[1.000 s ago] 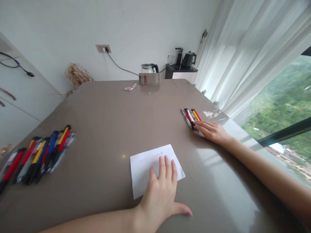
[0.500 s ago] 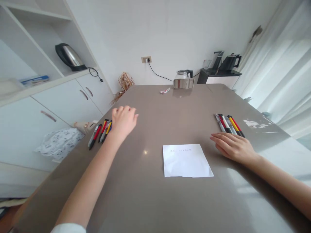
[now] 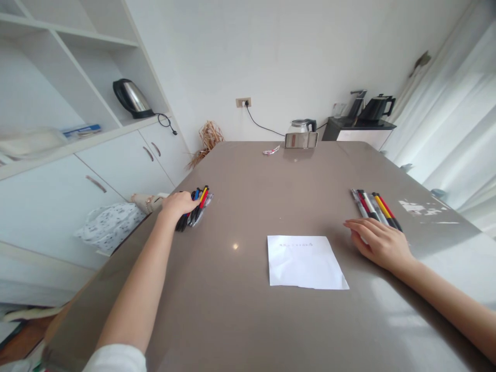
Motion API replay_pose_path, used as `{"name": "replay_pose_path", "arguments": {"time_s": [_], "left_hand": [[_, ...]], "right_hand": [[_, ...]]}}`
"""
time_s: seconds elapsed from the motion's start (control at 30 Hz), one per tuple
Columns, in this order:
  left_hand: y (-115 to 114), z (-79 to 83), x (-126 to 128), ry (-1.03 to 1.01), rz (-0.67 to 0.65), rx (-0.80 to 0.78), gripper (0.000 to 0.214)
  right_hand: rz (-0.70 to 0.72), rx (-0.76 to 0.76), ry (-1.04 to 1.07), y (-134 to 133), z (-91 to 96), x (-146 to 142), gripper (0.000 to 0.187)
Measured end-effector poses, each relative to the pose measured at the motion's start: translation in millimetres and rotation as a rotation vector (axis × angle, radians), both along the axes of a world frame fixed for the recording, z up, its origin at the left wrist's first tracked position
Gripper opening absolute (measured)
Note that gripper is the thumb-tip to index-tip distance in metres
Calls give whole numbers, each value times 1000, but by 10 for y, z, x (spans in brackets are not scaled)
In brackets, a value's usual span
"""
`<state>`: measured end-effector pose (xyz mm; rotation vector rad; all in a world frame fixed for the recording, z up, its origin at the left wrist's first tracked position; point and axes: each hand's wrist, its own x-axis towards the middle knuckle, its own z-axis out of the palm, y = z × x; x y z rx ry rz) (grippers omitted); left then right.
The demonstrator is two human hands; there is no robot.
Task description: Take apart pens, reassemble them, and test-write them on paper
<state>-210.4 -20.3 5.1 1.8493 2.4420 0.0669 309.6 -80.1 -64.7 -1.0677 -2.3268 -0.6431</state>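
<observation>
At the left side of the table, my left hand (image 3: 179, 203) is closed around a bunch of pens (image 3: 200, 205) in black, blue, yellow, red and clear. Its thumb lies over them, while the other fingers are mostly hidden. My right hand (image 3: 382, 243) rests on the tabletop at the right, its fingers loosely bent and extended, holding nothing. Just beyond those fingers a row of pens (image 3: 374, 206) lies side by side: clear, red, white, yellow and black ones. Between the hands is a white sheet of paper (image 3: 306, 263) with a faint line of writing near its top.
A phone-like shiny slab (image 3: 301, 140) stands before a glass kettle (image 3: 300, 125) at the table's far edge. Near it is a crumpled wrapper (image 3: 271, 150). White cabinets (image 3: 116, 170) holding a steel kettle (image 3: 132, 98) border the left; a curtain (image 3: 457, 129) hangs right.
My left hand has come down from above the table onto the left pens, which are now bunched and further right. My right hand stays beside its pens. The view has shifted slightly.
</observation>
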Motion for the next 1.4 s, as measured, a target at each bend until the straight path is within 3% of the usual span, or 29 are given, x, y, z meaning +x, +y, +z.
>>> {"name": "replay_pose_path", "arguments": {"time_s": [0.1, 0.17, 0.27, 0.33, 0.4, 0.5, 0.6, 0.7, 0.83, 1.07, 1.3, 1.4], "left_hand": [[-23, 106, 94, 97, 110, -70, 43], [-73, 223, 223, 147, 87, -21, 42], [-174, 373, 603, 216, -80, 231, 45], [-244, 386, 983, 237, -248, 430, 42], [-307, 300, 1404, 226, -464, 564, 36], [-371, 28, 1939, 236, -817, 617, 30], [-391, -255, 2217, 235, -975, 607, 28], [-388, -414, 2263, 228, -1021, 606, 29], [-390, -450, 2208, 165, -1052, 639, 32], [-415, -427, 2190, 61, -1141, 624, 32], [-315, -437, 2139, -311, -837, 628, 18], [-297, -421, 2140, -465, -789, 564, 16]], "right_hand": [[3, -17, 19, -1, 6, -10, 24], [2, -45, 50, -8, 25, -30, 23], [-19, -143, 182, -31, 111, -127, 19], [-70, -263, 377, -44, 209, -247, 20], [-89, -469, 606, -37, 313, -396, 27], [-21, -767, 861, 19, 404, -620, 43], [-15, -964, 930, 81, 362, -783, 53], [-59, -892, 905, 87, 258, -865, 47], [-64, -777, 878, 46, 190, -883, 31], [-9, -855, 843, 112, 174, -820, 37], [40, -1039, 1190, 191, 90, -738, 42], [45, -1078, 1279, 205, 91, -721, 42]]}}
